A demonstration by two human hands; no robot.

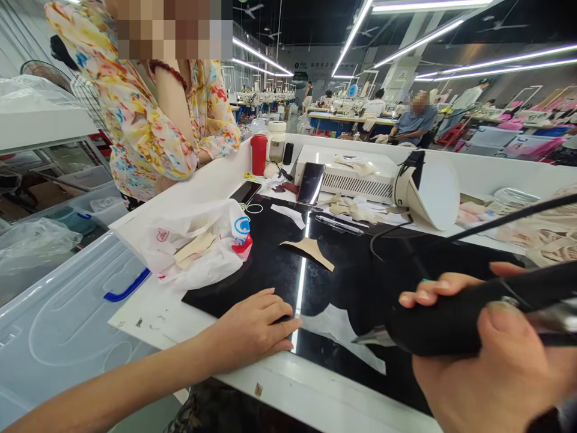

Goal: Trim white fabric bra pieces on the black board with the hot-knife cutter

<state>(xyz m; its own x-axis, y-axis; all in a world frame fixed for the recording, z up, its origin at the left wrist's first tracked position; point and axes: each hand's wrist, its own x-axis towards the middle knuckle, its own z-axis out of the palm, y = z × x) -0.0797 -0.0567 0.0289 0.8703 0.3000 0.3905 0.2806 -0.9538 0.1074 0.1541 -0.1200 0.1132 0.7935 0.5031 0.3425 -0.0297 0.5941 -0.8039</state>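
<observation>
My left hand lies palm down on the glossy black work mat, fingers stretched out. Its fingertips reach the left end of a translucent white cut piece, which lies flat on the mat. In the right foreground, my right hand is wrapped round a thick black corded hand tool with a pointed metal tip. That tip is over the right part of the white piece; whether it touches cannot be told. Farther back on the mat rests a curved beige piece.
A white plastic bag with beige scraps sits at left. Along the back are a phone, a white vented machine with a cone-shaped part, pens, scraps and a red cup. A person in a floral shirt leans on the table edge.
</observation>
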